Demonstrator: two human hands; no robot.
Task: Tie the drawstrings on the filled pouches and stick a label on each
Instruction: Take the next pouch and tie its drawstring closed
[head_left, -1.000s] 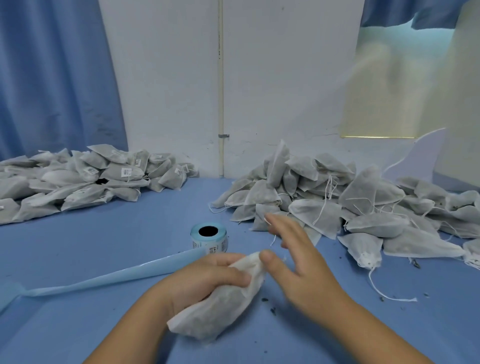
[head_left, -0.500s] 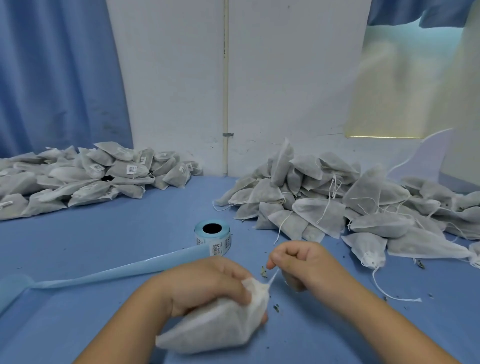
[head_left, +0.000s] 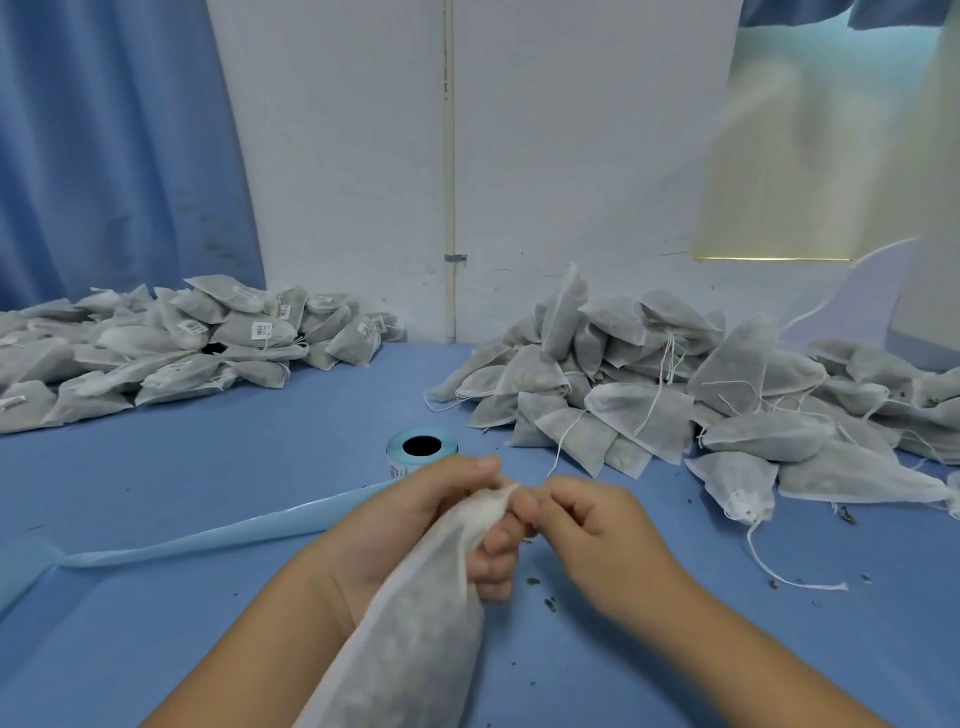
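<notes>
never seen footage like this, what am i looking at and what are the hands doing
No machine: these are a person's bare hands, filmed from a camera worn on the head, looking down. The left hand grips a filled white pouch near its neck; the right hand pinches its gathered top. On the blue table: a label roll, a labelled pile at the left, an untied pile with loose strings at the right.
</notes>
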